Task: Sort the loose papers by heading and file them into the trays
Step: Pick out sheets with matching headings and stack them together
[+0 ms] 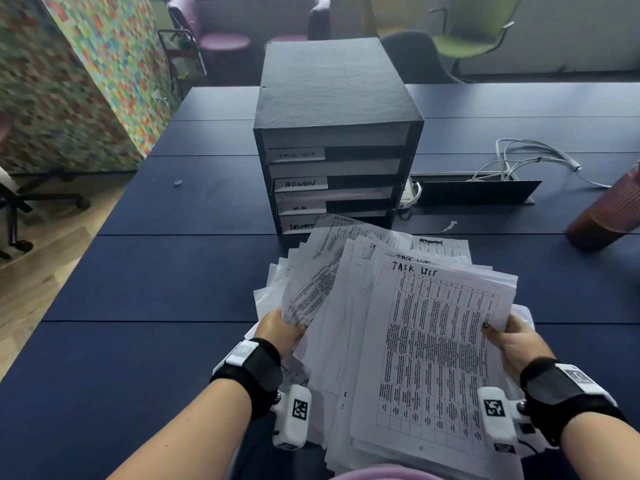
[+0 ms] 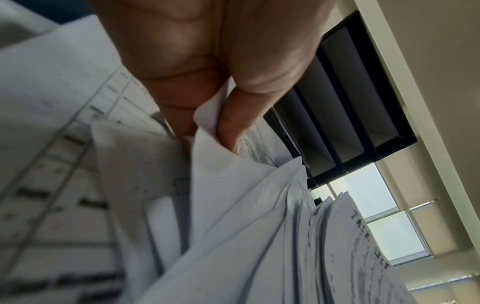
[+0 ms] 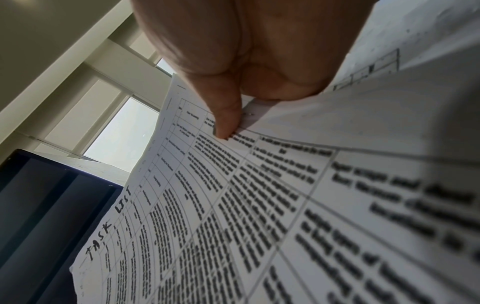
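Observation:
A thick, fanned stack of printed papers (image 1: 408, 341) is lifted above the dark blue table (image 1: 156, 289). The top sheet (image 1: 436, 348) is headed "TASK LIST"; sheets behind it show "SECURITY" and "TASK LIST". My left hand (image 1: 277, 332) grips the stack's left edge, thumb and fingers pinching several sheets (image 2: 223, 164). My right hand (image 1: 516, 341) holds the right edge, its thumb lying on the top sheet (image 3: 233, 205). Beyond the papers stands a black tray unit (image 1: 332, 140) with several shelves labelled TASK LIST, ADMIN, H.R and SECURITY; the lowest label is partly hidden by paper.
A maroon bottle (image 1: 609, 213) stands at the right table edge. White cables (image 1: 530, 161) spill from a raised cable flap (image 1: 478, 192) right of the unit. Small paper scraps (image 1: 449, 226) lie on the table. Office chairs (image 1: 478, 32) stand beyond it; a patterned partition (image 1: 69, 81) rises at left.

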Demonstrator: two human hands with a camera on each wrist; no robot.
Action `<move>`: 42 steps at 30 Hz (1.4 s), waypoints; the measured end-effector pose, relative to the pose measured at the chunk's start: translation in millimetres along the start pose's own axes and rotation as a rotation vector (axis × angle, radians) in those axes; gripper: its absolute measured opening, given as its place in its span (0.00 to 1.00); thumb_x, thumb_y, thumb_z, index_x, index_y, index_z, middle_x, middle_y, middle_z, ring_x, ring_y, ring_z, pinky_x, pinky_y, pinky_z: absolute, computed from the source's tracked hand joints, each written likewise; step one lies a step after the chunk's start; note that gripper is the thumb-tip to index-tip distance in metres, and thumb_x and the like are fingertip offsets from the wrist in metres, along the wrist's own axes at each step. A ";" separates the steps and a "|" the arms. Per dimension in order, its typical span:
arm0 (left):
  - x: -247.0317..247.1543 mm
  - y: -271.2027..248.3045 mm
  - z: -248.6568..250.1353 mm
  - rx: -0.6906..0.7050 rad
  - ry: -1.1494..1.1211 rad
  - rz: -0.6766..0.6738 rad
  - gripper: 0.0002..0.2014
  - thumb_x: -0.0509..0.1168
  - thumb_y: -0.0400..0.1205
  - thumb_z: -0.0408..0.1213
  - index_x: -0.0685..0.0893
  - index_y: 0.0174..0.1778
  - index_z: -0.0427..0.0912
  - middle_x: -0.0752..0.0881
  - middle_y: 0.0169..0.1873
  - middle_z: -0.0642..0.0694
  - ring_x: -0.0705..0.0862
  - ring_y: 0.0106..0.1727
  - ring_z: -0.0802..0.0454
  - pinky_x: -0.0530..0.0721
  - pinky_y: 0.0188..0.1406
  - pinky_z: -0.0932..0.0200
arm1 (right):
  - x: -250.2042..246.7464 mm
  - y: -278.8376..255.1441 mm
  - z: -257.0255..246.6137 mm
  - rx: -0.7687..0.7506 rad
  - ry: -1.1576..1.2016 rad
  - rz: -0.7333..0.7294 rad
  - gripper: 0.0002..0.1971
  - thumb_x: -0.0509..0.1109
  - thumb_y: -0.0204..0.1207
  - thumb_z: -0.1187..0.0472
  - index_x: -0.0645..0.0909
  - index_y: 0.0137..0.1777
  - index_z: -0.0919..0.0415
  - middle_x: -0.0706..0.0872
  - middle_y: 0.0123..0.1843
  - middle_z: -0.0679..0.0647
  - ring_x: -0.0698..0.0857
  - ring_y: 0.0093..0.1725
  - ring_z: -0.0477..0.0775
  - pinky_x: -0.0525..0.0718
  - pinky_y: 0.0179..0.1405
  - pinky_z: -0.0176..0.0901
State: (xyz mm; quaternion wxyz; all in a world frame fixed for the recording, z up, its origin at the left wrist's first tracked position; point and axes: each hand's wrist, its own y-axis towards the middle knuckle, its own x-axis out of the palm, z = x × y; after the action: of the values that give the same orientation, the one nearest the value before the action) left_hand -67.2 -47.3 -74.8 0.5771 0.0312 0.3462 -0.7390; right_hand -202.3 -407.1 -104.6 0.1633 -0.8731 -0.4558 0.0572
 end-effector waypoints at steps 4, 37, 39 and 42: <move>6.2 -6.7 -2.1 0.057 0.047 0.068 0.02 0.68 0.79 0.33 0.82 0.43 0.43 0.83 0.32 0.51 0.81 0.36 0.52 0.75 0.34 0.66 | -1.6 -1.9 -1.6 0.003 -0.001 -0.039 0.54 0.86 0.17 0.37 0.81 0.51 0.56 0.92 0.39 0.45 0.90 0.39 0.42 0.88 0.38 0.34; 8.0 -3.8 62.6 0.327 0.384 -0.238 0.15 0.59 0.83 0.34 0.80 0.65 0.48 0.86 0.57 0.44 0.83 0.60 0.44 0.79 0.60 0.58 | -4.3 -4.3 -3.3 0.087 0.113 -0.038 0.17 0.66 0.71 0.80 0.84 0.50 0.58 0.92 0.42 0.51 0.90 0.37 0.48 0.88 0.33 0.38; 13.6 -4.8 59.0 0.360 0.311 -0.265 0.13 0.60 0.81 0.31 0.84 0.59 0.46 0.88 0.52 0.44 0.84 0.56 0.43 0.81 0.59 0.53 | -6.8 -2.7 -0.8 0.114 0.104 -0.026 0.20 0.60 0.75 0.82 0.84 0.49 0.58 0.92 0.40 0.50 0.90 0.37 0.47 0.87 0.32 0.37; 17.4 -9.7 54.6 0.338 0.074 -0.284 0.09 0.64 0.82 0.37 0.87 0.56 0.46 0.89 0.50 0.52 0.85 0.58 0.50 0.79 0.62 0.57 | -4.8 -4.8 -3.1 0.115 0.124 -0.017 0.17 0.65 0.69 0.77 0.80 0.54 0.59 0.92 0.39 0.48 0.90 0.38 0.45 0.87 0.33 0.35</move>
State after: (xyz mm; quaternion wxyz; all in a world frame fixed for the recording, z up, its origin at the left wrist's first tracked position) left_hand -62.2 -90.8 -36.5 0.4406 0.1052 0.2393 -0.8588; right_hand -208.1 -409.3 -100.3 0.2418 -0.8602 -0.4480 0.0277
